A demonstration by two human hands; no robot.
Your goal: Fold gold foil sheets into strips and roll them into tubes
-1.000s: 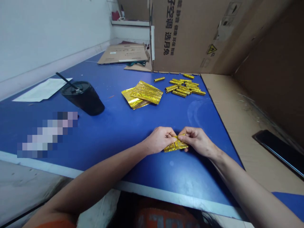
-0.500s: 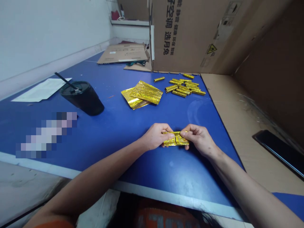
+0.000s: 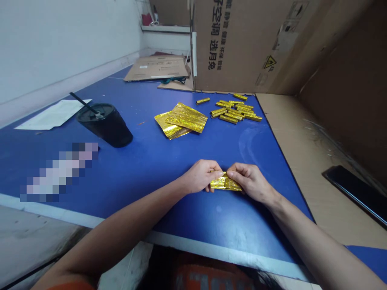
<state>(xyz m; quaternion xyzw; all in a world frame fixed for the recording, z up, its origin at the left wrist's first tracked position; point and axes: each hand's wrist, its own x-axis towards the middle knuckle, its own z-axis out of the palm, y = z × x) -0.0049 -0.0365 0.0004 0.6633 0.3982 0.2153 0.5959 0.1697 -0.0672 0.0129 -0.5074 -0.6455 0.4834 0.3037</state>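
A shiny gold foil sheet (image 3: 224, 183), partly folded, is pinched between my two hands above the blue table. My left hand (image 3: 204, 175) grips its left part, the thumb lying over the top. On the other side my right hand (image 3: 248, 179) is closed on the right part, its thumb near the upper edge. The two thumbs almost meet at the middle. Most of the fingers behind the foil are hidden. Beyond my hands lie a stack of flat gold foil sheets (image 3: 189, 117) and a group of small rolled gold foil pieces (image 3: 234, 114).
A black tumbler (image 3: 113, 127) with a straw stands tilted-looking at the left, beside white paper (image 3: 51, 115) and a blurred-out item (image 3: 60, 171). Large cardboard (image 3: 242, 52) rises at the back right. A black phone-like object (image 3: 356, 195) lies on cardboard at right.
Both hands have come slightly toward me with the foil, and the thumbs are closer together. The foil's upper edge is now more covered by the thumbs. The stack and rolled pieces stay put.
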